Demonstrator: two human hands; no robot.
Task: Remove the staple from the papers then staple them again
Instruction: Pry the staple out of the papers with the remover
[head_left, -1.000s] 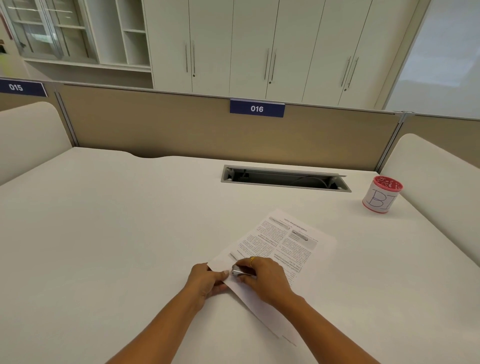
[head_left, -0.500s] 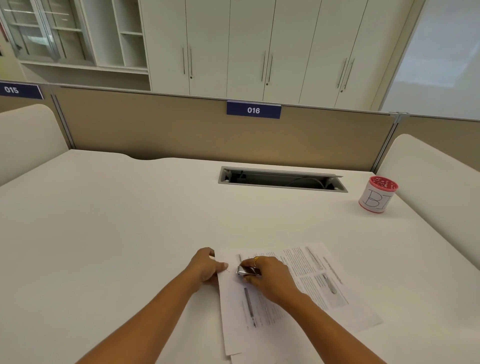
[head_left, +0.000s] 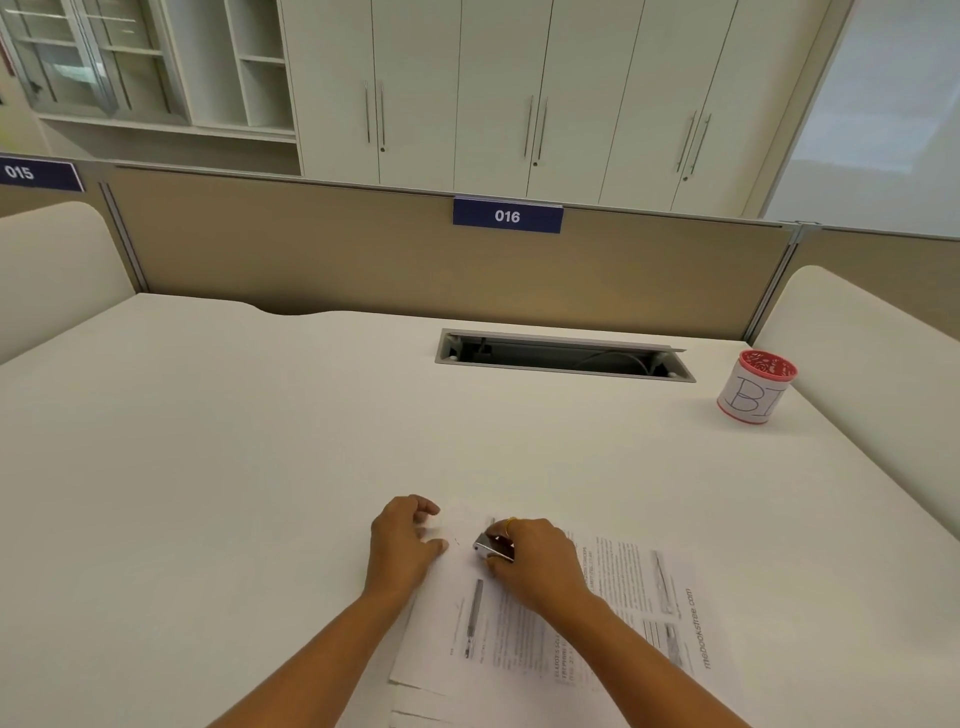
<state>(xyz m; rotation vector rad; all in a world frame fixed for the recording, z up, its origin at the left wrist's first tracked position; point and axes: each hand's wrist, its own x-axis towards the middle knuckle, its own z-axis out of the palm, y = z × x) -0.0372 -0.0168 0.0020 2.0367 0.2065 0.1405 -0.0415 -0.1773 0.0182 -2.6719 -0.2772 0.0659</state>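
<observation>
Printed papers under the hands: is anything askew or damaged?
The printed white papers lie turned sideways on the desk, and their near left edges are fanned out of line, not squared.

Illumination is bright, even and diffuse, strongest from the pale panel (head_left: 883, 93) at the upper right; the white desk (head_left: 208, 467) carries only faint, soft shadows under the left hand (head_left: 402, 540) and beside the cup (head_left: 756, 387) near its far right edge. The metal tool (head_left: 485, 546) gripped by the right hand (head_left: 535, 558) shows a small highlight. Wide-angle distortion bows the partition (head_left: 311, 249) and cabinet doors (head_left: 571, 93) toward the frame edges, and print on the papers (head_left: 623, 597) is soft.
</observation>
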